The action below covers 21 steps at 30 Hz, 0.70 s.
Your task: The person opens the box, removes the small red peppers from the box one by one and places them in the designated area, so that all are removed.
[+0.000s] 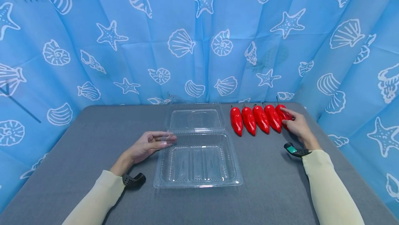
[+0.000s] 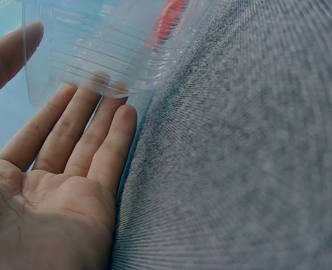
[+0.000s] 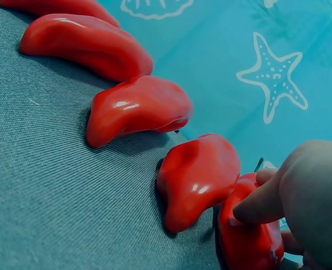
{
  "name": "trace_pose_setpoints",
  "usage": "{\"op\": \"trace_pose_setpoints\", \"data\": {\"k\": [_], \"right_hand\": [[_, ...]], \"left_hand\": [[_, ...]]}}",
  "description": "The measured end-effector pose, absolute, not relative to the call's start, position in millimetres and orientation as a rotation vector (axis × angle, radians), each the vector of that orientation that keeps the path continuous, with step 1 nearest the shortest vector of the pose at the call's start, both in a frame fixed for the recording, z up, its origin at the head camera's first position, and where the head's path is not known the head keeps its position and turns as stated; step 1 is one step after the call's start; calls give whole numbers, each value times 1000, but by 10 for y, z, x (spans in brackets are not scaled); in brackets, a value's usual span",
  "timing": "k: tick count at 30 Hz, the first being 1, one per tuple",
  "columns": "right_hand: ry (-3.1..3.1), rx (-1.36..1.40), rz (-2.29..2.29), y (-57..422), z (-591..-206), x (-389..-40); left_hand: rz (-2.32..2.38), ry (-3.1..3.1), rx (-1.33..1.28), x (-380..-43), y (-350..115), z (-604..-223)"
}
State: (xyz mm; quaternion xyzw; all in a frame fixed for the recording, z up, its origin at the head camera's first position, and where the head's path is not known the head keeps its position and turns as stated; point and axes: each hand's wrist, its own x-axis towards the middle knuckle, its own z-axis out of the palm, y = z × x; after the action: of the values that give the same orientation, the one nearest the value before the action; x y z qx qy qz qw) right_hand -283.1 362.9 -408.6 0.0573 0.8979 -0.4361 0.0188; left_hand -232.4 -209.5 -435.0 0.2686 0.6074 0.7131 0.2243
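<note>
On the grey table lies a clear plastic clamshell box (image 1: 199,162), its lid (image 1: 196,119) folded back flat toward the curtain. My left hand (image 1: 148,147) is at the box's left side with its fingers fairly straight; in the left wrist view, fingertips (image 2: 101,79) show at the clear wall. Whether they press on it, I cannot tell. At the back right, several glossy red chili peppers (image 1: 249,121) lie side by side in a row. My right hand (image 1: 298,126) grips the rightmost chili pepper (image 3: 247,242), partly covering it, with thumb and fingers on its sides.
A blue curtain (image 1: 204,62) with white shells and starfish hangs behind and beside the table (image 1: 103,131). The row of peppers stands just right of the lid, near the table's back edge. Each wrist wears a black band (image 1: 297,151).
</note>
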Motion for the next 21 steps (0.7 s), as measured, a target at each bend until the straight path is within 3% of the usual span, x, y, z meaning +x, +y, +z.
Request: {"op": "trace_pose_setpoints", "data": {"k": [21], "right_hand": [[2847, 166, -1345, 3603, -4049, -2802]], "left_hand": [[1979, 1663, 750, -2312, -2110, -4361]]}}
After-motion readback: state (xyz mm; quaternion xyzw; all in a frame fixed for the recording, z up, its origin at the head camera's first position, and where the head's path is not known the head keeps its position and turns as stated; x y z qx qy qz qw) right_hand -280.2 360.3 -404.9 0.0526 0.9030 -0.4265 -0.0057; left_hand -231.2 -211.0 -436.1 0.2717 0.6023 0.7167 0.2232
